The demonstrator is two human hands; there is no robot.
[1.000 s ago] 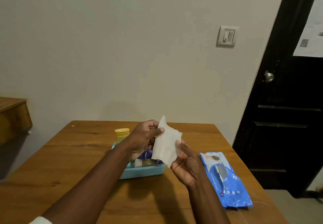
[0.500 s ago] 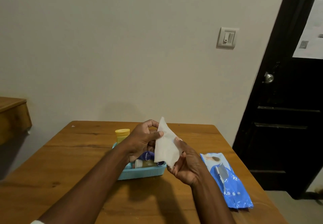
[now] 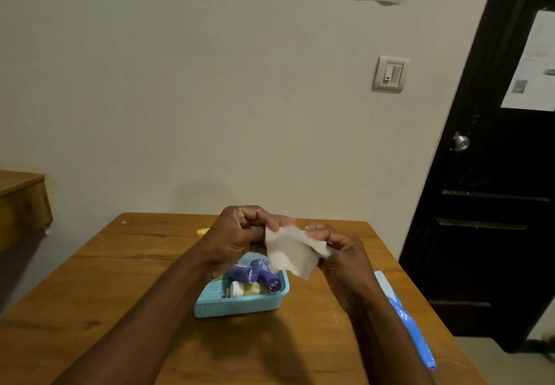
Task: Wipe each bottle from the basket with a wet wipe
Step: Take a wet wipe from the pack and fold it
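Note:
A white wet wipe (image 3: pixel 292 252) hangs between both hands above the table. My left hand (image 3: pixel 240 234) pinches its left edge and my right hand (image 3: pixel 339 252) pinches its right edge. Below them a light blue basket (image 3: pixel 240 305) sits on the wooden table (image 3: pixel 120 279). It holds two purple bottles (image 3: pixel 258 273) and a pale yellow bottle with a white cap (image 3: pixel 249 288), all lying down. A yellow cap (image 3: pixel 202 231) peeks out behind my left wrist.
A blue wet-wipe pack (image 3: pixel 408 321) lies at the table's right edge, partly behind my right forearm. The wall stands just beyond the table's far edge. A black door (image 3: pixel 495 204) is at the right and a wooden shelf (image 3: pixel 21 204) at the left.
My hands have pulled the wipe wider between them, and my right hand has turned over from palm-up under the wipe to pinching its right edge. The view has tilted down slightly.

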